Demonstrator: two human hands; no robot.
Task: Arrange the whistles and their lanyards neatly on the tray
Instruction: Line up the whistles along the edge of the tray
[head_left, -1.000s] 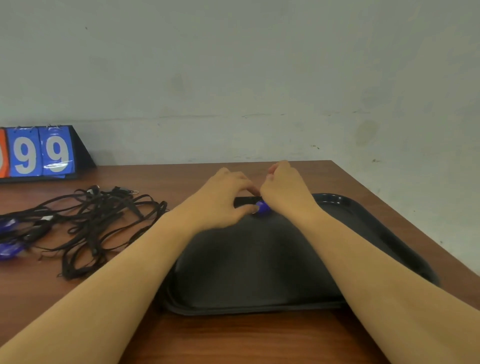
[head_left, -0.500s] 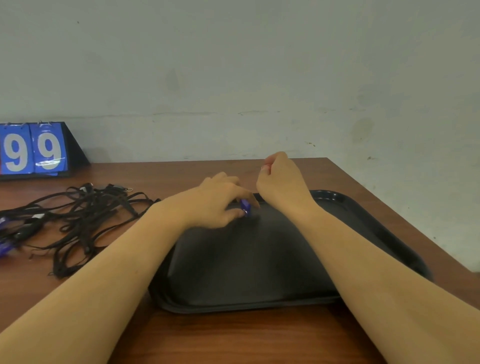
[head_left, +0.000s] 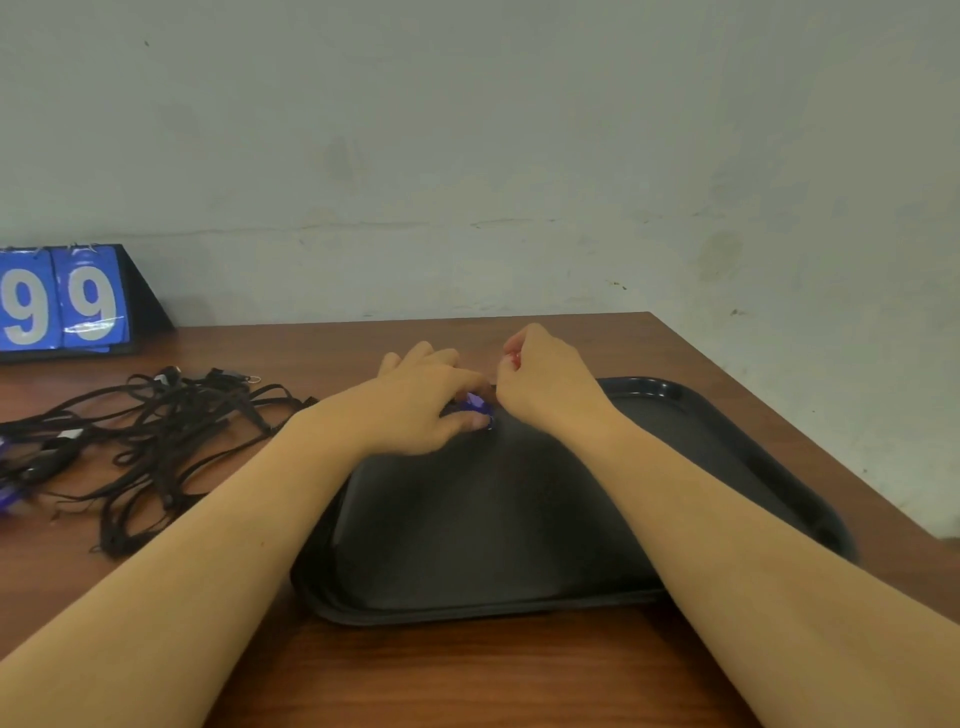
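Note:
A black tray (head_left: 737, 441) lies on the wooden table in front of me. Over its far left part my left hand (head_left: 415, 402) pinches a small blue whistle (head_left: 478, 405) between thumb and fingers, low over the tray. My right hand (head_left: 545, 382) is just to the right of it, a little higher, with fingers curled in a pinch. The lanyard it seems to pull is hidden behind the fingers. A tangled pile of black lanyards (head_left: 156, 431) lies on the table to the left, with blue whistles (head_left: 8, 499) at the pile's left end.
A blue flip scoreboard (head_left: 62, 301) showing 99 stands at the far left against the wall. The table's right edge (head_left: 779, 415) runs close beside the tray. Bare wood lies between the tray and me.
My left hand has kept the blue whistle low over the tray's far side. My right hand has come off the whistle and risen slightly, still pinched.

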